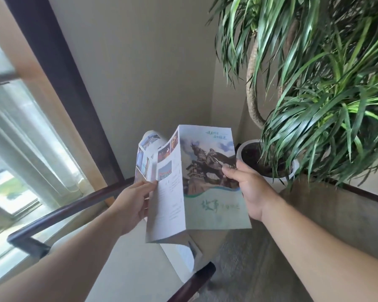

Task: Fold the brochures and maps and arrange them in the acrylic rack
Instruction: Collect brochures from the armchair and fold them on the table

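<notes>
Two bare hands hold one partly unfolded glossy paper brochure [205,210] in mid-air: the left hand [133,201] pinches its inner left panels, and the right hand [247,188] grips the cover's right edge. Open room lies above, toward the beige wall [140,73]. Just beyond the right hand stands a white pot [241,149] with a long-leaved green plant [325,105]. A dark wooden rail [74,209] crosses lower left, beside the window [20,127].

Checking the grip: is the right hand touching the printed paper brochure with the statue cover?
Touching. The head view shows the right hand pinching the printed paper brochure at its right edge, thumb on the cover.
</notes>
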{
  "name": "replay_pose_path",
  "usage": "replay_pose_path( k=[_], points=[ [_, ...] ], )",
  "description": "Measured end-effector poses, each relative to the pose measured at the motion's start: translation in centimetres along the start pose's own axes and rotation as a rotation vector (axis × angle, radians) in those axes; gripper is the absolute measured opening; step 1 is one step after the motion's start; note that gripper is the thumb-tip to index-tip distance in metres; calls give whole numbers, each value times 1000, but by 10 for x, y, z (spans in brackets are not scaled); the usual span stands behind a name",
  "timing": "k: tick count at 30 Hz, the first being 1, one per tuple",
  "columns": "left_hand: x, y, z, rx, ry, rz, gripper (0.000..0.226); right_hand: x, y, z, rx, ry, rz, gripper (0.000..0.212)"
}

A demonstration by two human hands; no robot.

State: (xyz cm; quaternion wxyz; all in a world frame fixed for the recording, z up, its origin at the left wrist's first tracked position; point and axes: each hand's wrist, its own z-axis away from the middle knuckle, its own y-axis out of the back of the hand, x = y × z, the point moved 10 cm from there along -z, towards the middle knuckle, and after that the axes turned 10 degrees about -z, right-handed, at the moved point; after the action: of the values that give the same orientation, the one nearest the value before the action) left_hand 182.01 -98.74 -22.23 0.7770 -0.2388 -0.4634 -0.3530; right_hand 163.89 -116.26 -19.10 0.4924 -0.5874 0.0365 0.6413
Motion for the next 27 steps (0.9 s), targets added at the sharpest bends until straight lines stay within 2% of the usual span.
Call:
replay_pose_path(
  k=[4, 6, 10, 13, 15, 20, 24, 26, 27],
  points=[
    [1, 7, 0, 137, 27, -245, 23, -8, -17, 2, -35, 36, 109, 19],
    [13, 3, 3, 166, -9, -276, 29, -8, -24, 6, -23, 46, 145, 20],
    [24, -25, 11, 0, 39, -195, 51, -5, -35, 9, -7, 75, 148, 19],
    [26, -43, 19, -80, 69, -161, 35, 4, -46, 9, -19, 95, 182, 18],
    [27, -46, 23, -59, 62, -116, 16, 8, -55, 11, -32, 100, 209, 19],
    [33, -33, 29, 39, 27, 127, 4, 12, -53, 7, 2, 81, 283, 22],
    [48, -34, 43, -18, -31, 173, 9, 18, -51, 5, 21, 18, 269, 50],
    [56, -43, 50, -101, -58, 208, 10, 28, -50, 7, 19, -87, 293, 67],
    [59, -46, 53, -126, -74, 221, 11, 32, -50, 9, 5, -137, 314, 69]
  ],
)
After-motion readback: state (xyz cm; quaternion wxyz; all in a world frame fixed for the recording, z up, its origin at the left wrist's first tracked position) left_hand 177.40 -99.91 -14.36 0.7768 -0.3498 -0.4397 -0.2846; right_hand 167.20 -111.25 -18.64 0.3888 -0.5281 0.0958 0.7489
